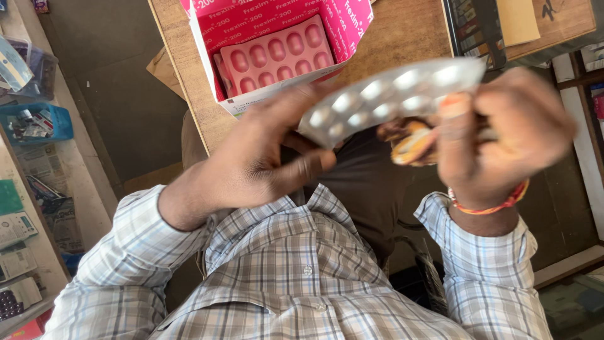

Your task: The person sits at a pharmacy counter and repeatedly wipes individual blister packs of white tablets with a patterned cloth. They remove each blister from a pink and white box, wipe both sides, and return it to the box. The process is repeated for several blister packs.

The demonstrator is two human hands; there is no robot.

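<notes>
A silver blister strip of pills (pixel 393 94) is held up between both hands above my lap. My left hand (pixel 258 157) pinches its left end with thumb and fingers. My right hand (pixel 503 135) grips its right end and also holds some orange-brown strips or bands (pixel 409 141), blurred. An orange thread band circles my right wrist. Beyond the hands, an open pink and white carton (pixel 217 69) stands on the wooden table (pixel 402 31), with pink blister strips (pixel 277 53) stacked inside.
A dark tray or frame (pixel 472 25) and a tan card lie at the table's far right. Shelves on the left carry a blue basket (pixel 34 123), small packets and papers. My checked shirt fills the bottom of the view.
</notes>
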